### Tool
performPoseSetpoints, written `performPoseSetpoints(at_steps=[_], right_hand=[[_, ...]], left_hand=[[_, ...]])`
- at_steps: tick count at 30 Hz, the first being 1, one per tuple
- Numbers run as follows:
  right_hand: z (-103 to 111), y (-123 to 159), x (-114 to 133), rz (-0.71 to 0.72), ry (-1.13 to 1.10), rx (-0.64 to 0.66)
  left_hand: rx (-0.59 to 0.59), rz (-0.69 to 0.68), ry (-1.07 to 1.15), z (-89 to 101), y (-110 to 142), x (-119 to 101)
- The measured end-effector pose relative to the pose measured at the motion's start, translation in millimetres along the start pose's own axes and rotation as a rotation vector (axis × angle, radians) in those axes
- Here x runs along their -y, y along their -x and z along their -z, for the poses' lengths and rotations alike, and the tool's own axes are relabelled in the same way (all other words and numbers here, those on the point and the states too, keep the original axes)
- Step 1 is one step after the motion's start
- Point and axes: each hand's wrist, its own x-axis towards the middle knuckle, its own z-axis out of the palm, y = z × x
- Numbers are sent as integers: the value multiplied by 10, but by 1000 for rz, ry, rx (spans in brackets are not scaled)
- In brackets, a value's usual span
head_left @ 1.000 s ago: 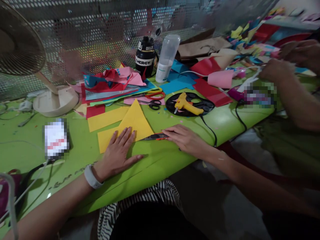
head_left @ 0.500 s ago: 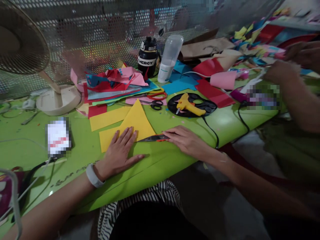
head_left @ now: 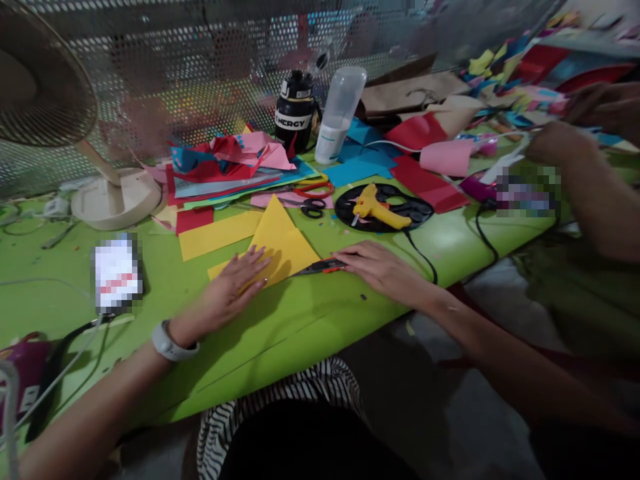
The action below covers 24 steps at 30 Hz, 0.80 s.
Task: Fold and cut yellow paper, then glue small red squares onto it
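Note:
A folded yellow paper sheet (head_left: 283,240), its upper part rising to a point, lies near the table's front edge. My left hand (head_left: 227,287) rests palm-down on its lower left part, fingers stretched out and holding nothing. Along the sheet's lower right edge lies a slim black-and-orange cutter (head_left: 323,266), its dark pointed end turned left toward the paper. My right hand (head_left: 383,270) has its fingers closed on the cutter's right end; they hide part of the handle. A separate yellow paper strip (head_left: 215,235) lies just behind.
A yellow glue gun (head_left: 383,210) rests on a black tray (head_left: 425,212); its cord runs off the front edge. Behind are scissors (head_left: 314,208), coloured paper (head_left: 225,180), and bottles (head_left: 333,117). A fan (head_left: 117,200) and phone (head_left: 117,273) stand left. Another person's hand (head_left: 563,143) is at right.
The folded yellow sheet has shifted right and turned slightly. My right hand and the cutter have moved a little right; my left hand has shifted slightly left.

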Motion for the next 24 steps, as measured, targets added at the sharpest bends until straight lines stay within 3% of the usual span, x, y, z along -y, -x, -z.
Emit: performPoseSetpoints(at_steps=[3,6,16,24], right_hand=[[-22,20,-13,-22,-21,2],[-55,17,33,-48,-27,10],[-102,-34,160,14,-36,-37],[-88,-57,203,-8,-68,5]], left_hand=[[109,-47,-137,80,12,262],[163,-63,-193,95,23,379],[177,-75,-254,101,26,329],[192,-63,-247,108,19,332]])
